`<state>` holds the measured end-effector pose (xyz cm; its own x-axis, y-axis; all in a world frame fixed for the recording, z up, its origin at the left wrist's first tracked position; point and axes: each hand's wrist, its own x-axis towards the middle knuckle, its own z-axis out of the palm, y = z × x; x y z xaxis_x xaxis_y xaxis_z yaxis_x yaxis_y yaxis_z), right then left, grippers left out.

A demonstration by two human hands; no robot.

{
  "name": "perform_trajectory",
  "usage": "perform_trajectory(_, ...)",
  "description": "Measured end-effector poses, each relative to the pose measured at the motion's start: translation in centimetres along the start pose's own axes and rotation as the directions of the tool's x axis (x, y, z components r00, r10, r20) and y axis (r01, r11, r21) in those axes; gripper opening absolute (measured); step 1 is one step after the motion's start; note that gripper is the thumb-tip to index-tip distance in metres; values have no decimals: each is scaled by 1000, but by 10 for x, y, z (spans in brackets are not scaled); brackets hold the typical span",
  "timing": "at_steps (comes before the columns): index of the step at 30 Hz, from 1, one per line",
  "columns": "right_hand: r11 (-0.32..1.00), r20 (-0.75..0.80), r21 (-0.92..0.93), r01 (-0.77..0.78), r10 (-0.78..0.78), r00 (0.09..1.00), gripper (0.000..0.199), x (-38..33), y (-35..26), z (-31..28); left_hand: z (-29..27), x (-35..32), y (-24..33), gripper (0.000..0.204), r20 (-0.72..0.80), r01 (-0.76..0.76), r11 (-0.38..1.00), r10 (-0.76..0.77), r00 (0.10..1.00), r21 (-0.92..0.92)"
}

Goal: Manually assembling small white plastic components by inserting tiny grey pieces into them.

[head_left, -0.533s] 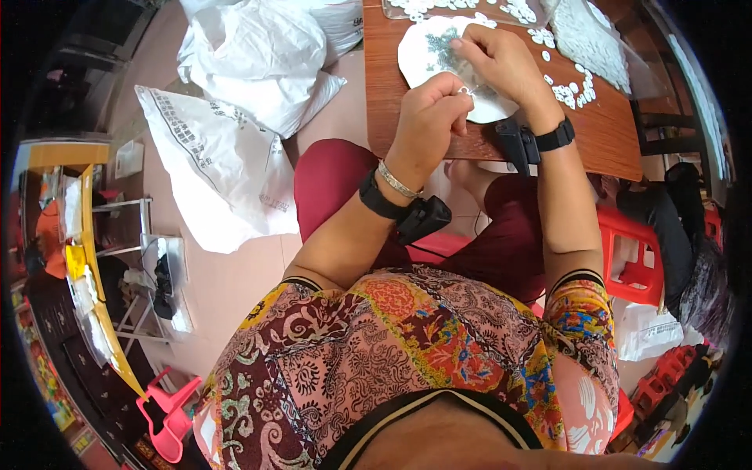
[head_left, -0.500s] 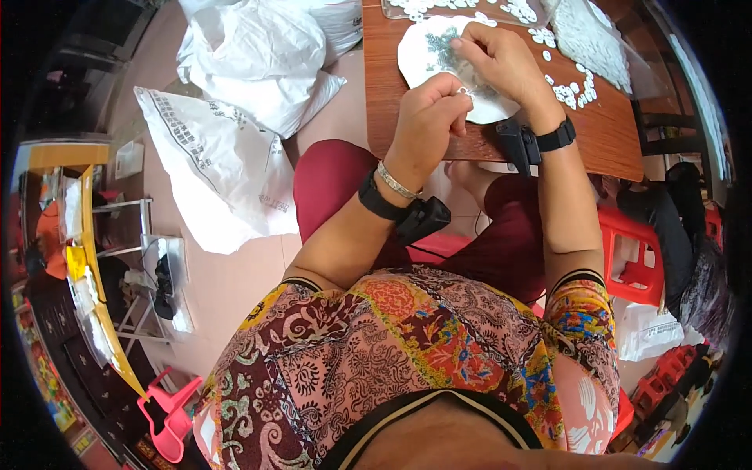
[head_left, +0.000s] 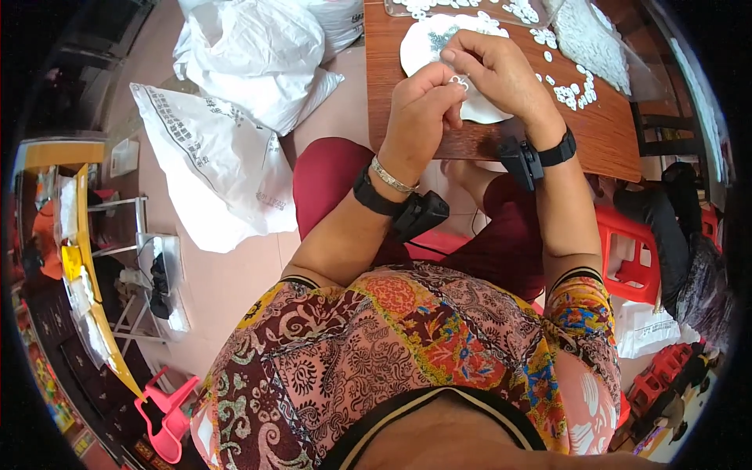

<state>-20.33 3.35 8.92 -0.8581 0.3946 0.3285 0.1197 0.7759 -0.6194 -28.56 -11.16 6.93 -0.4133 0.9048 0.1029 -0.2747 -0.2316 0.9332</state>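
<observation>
My left hand (head_left: 423,106) is closed in a pinch on a small white looped plastic piece (head_left: 459,81), which sticks out past the thumb and forefinger. Just beyond it, my right hand (head_left: 501,74) has thumb and fingertips pressed together, almost meeting the left fingers. Whatever the right fingers hold, if anything, is too small to make out. Both hands are over a white plate (head_left: 413,56) with a wavy rim at the table's near edge. A heap of tiny dark green bits (head_left: 441,36) lies on the plate, partly covered by the right hand.
Several white oval pieces (head_left: 576,95) lie on the brown wooden table (head_left: 611,133). A clear bag (head_left: 591,51) full of white pieces sits at its right. White sacks (head_left: 251,66) stand on the floor to the left; a red stool (head_left: 630,254) is at the right.
My right hand has drawn back from the green bits toward my left fingers. The left hand has risen slightly with the white piece, and the two hands are closer together.
</observation>
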Motion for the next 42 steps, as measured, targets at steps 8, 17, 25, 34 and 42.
perform_trajectory(8, 990, -41, -106, -91, 87, 995, 29, -14, -29, -7, 1, -1, 2, 14, -26, -27, 996, 24, 999, -89)
perform_trajectory(17, 993, -128, 104, -64, 77, 989, 9, -29, -33, -5, 0, 1, 2, 13, -34, -21, 996, 18, 999, -92)
perform_trajectory(25, 997, 3, 72, -21, 21, 1000, 12, -25, -33, -6, 0, -2, 1, 17, -5, -27, 1000, 27, 1000, -9)
perform_trajectory(34, 1000, -6, -1, 6, -6, 1000, 14, -23, -39, -4, -3, -3, 1, 17, -25, -47, 999, 47, 999, -5)
perform_trajectory(42, 998, -7, -51, 45, -46, 999, 14, -19, -41, -4, -3, -4, 6, 17, -46, -43, 999, 43, 998, 4)
